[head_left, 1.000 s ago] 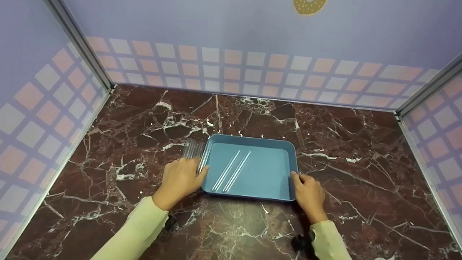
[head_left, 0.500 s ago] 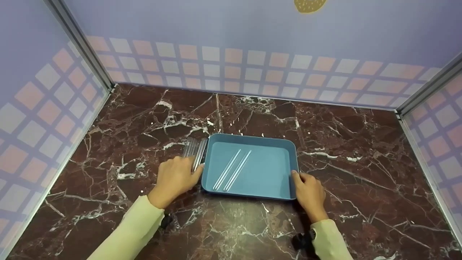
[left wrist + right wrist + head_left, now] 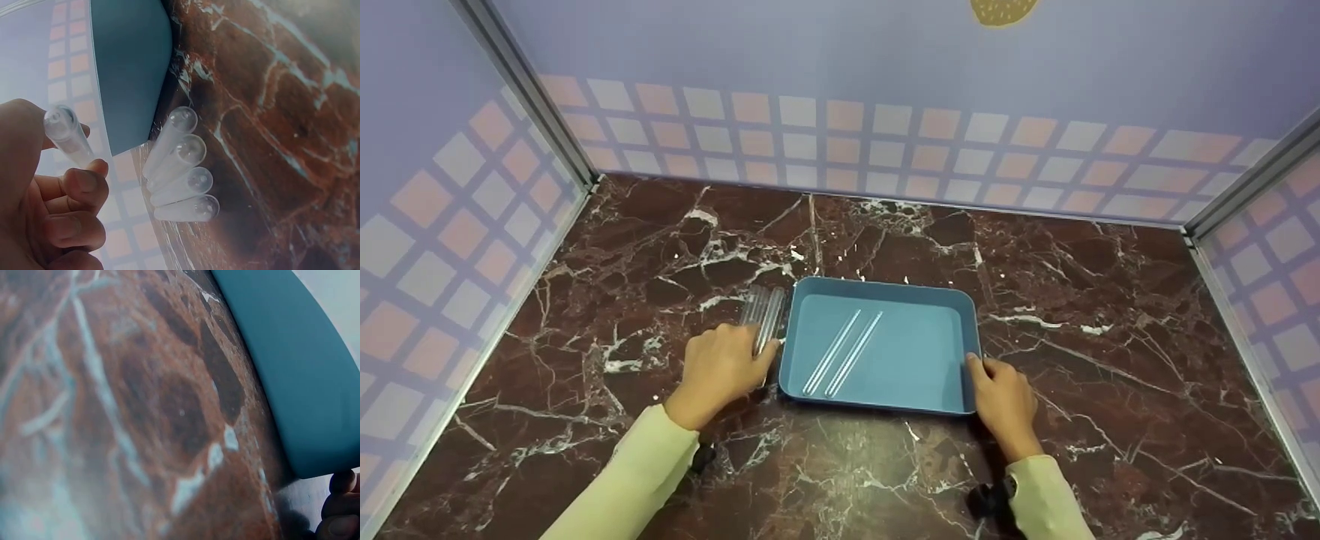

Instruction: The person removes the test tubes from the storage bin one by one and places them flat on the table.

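Note:
A clear test tube (image 3: 70, 135) with a rounded end is pinched between the thumb and fingers of my left hand (image 3: 720, 367), just left of the blue tray (image 3: 919, 345). Several more clear test tubes (image 3: 188, 180) lie side by side on the table by that hand, partly hidden by it in the head view. Inside the tray, two test tubes (image 3: 855, 355) lie slanted and parallel in its left half. My right hand (image 3: 1005, 401) grips the tray's right side near the front corner, thumb over the rim. Its fingertips (image 3: 340, 526) show at the tray's outer wall in the right wrist view.
The table (image 3: 1110, 360) has a dark red marbled top with white veins. Purple panels with pink and white squares (image 3: 844, 150) enclose it at the back and both sides, joined by metal posts (image 3: 529, 94).
My left hand has shifted slightly left, away from the tray's left rim, with the tube. The right hand, the tray and the two tubes in it look nearly unmoved.

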`<state>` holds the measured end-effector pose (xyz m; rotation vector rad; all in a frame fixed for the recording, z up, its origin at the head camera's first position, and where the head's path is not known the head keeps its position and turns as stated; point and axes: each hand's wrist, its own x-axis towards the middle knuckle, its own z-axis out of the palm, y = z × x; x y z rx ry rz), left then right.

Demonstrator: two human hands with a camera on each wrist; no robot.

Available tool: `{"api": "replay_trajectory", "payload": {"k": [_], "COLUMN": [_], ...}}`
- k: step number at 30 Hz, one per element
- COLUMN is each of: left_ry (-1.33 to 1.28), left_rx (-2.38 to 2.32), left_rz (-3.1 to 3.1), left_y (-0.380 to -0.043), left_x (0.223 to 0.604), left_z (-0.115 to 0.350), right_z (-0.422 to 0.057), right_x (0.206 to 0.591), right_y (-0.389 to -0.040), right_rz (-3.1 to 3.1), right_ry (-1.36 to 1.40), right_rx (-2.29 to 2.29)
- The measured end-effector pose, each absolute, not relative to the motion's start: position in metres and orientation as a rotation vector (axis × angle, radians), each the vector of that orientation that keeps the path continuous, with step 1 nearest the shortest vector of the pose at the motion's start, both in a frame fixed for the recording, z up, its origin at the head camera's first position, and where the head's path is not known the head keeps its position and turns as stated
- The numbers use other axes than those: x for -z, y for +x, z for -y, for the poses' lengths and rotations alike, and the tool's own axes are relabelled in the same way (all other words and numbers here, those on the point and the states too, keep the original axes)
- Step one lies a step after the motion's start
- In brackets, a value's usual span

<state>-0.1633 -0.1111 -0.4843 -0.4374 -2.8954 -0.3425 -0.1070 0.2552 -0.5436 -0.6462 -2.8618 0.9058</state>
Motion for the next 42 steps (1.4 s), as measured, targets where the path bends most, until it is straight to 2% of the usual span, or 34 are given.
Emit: {"api": "replay_trajectory", "payload": {"k": [42], "left_ry": [-0.349], "left_rx": [0.379], "left_rz": [2.951], "left_y": [-0.183], "left_x": [0.494], "left_z": [0.128], "right_z": [-0.256], "right_x": [0.543], "right_y": [-0.107], "right_rz": [2.877], "right_ry": [-0.649], "right_rx": [-0.898]}}
